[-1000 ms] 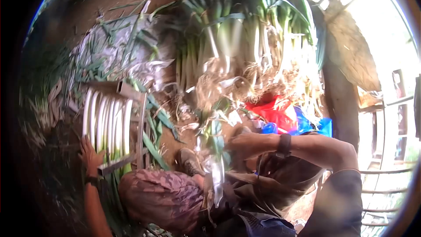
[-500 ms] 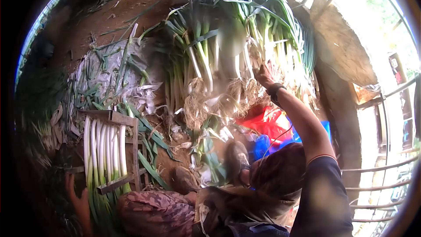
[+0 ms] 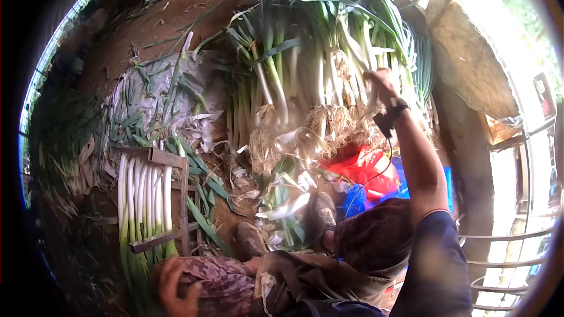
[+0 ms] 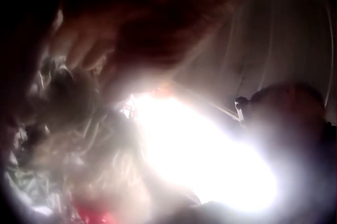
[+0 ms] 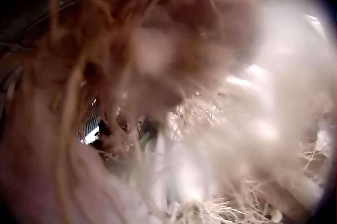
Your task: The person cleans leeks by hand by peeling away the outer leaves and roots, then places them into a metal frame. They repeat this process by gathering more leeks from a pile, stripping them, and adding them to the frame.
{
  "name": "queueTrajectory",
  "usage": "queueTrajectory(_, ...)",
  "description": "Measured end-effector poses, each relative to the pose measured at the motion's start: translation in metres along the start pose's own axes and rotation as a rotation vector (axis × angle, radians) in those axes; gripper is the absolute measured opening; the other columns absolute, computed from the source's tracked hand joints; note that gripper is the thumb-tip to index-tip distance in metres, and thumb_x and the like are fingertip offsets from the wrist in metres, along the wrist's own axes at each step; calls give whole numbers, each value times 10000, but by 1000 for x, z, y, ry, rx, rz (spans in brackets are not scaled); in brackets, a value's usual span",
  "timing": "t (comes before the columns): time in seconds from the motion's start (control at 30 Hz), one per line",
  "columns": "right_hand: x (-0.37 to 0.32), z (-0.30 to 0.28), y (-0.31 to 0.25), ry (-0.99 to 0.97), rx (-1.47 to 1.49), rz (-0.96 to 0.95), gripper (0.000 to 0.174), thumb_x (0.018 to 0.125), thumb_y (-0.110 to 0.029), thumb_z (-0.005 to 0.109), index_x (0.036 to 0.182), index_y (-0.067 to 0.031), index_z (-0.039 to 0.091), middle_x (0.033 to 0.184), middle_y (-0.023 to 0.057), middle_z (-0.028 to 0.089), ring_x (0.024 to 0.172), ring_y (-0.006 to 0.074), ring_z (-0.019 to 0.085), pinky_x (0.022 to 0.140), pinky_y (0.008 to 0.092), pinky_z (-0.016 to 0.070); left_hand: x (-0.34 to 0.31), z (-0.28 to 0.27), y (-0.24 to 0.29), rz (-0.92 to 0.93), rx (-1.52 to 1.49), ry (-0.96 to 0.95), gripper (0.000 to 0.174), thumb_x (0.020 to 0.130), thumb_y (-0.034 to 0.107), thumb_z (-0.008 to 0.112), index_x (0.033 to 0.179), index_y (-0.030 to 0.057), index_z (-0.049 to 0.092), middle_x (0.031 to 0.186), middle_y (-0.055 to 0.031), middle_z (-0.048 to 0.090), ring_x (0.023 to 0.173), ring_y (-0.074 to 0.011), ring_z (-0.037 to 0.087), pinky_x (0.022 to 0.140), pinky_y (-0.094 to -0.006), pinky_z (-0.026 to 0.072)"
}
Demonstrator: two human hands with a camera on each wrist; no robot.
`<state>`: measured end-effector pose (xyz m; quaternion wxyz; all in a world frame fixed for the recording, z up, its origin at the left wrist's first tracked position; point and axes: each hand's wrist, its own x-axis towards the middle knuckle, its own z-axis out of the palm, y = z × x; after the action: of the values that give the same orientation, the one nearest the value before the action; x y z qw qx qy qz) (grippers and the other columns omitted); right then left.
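A big stand of untrimmed leeks, with shaggy roots, leans at the back in the head view. Among their white stems, toward the right, my right hand grips a leek. Blurred roots and curled fingers fill the right wrist view. My left hand hovers by the left knee, fingers loosely bent and holding nothing; in the left wrist view it is dark and blurred. Cleaned white leeks lie side by side in a rack at the left.
A red plastic bag and blue plastic lie beside the right leg. Peeled leaves litter the ground between the shoes. A whitish sheet with leaf scraps spreads behind the rack. Curved bars stand at the right.
My right hand has gone from above the legs forward into the standing leeks. The left hand has left the racked leeks and come back to the left knee.
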<state>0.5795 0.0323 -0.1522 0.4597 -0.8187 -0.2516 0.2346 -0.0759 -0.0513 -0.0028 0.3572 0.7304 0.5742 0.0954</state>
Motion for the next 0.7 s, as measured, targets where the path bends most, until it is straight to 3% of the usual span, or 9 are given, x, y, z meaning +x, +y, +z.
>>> queueTrajectory(0.13,7,-34,-34,-17,-204,-336,238,769,-260,663,758,-27,616,624,2,549,548,120,506,531,258,426,35,43,33,310,91,-63,378,945,173,616,1289,19,588,1368,-144,550,1230,-320,532,1035,-427,408)
queueTrajectory(0.2,10,-33,-22,-82,-173,-559,230,783,-213,717,844,-2,651,742,93,653,614,190,604,544,303,475,51,57,64,297,-24,-154,467,755,-2,704,1211,-17,604,1355,-197,534,1287,-344,495,1076,-409,381)
queueTrajectory(0.27,-4,-9,-24,-133,166,-29,223,781,-229,722,792,-16,656,735,76,648,610,174,605,555,292,475,68,70,68,371,-54,-204,474,757,-4,700,1220,-12,598,1338,-196,544,1267,-347,512,1056,-405,406)
queueTrajectory(0.4,18,58,51,-145,149,214,379,765,-126,721,1044,67,551,803,111,601,634,214,598,603,339,520,97,94,69,491,-81,-276,429,765,36,731,1177,-16,624,1251,-212,591,1129,-373,602,945,-398,500)
queueTrajectory(0.47,49,83,100,-4,-265,45,461,786,-288,722,1068,27,540,757,85,612,671,206,605,688,344,534,108,100,66,450,-97,-307,447,766,46,737,1193,-9,617,1262,-209,584,1140,-380,591,955,-403,490)
queueTrajectory(0.53,42,100,82,-33,-428,105,581,790,-390,786,1088,49,550,948,186,655,841,281,653,740,355,544,119,112,56,386,-84,-296,419,778,62,726,1172,-33,619,1262,-199,590,1132,-347,609,950,-375,494)
queueTrajectory(0.6,73,129,131,-72,-209,51,628,772,-431,798,1081,65,567,1011,228,656,902,318,657,801,386,538,121,114,58,400,-75,-313,422,784,72,724,1180,-26,617,1264,-201,587,1125,-355,610,943,-377,497)
queueTrajectory(0.63,35,130,87,102,-389,32,542,809,-364,771,1064,72,576,1006,248,653,893,349,659,829,416,534,123,115,59,423,-63,-329,424,790,82,721,1188,-18,614,1266,-202,585,1117,-362,612,935,-380,500)
queueTrajectory(0.7,15,130,62,65,-441,27,410,839,-253,714,1066,59,577,1034,245,647,906,360,659,866,417,528,125,119,61,398,-68,-363,425,791,90,719,1190,-11,614,1252,-196,585,1114,-371,596,939,-405,490)
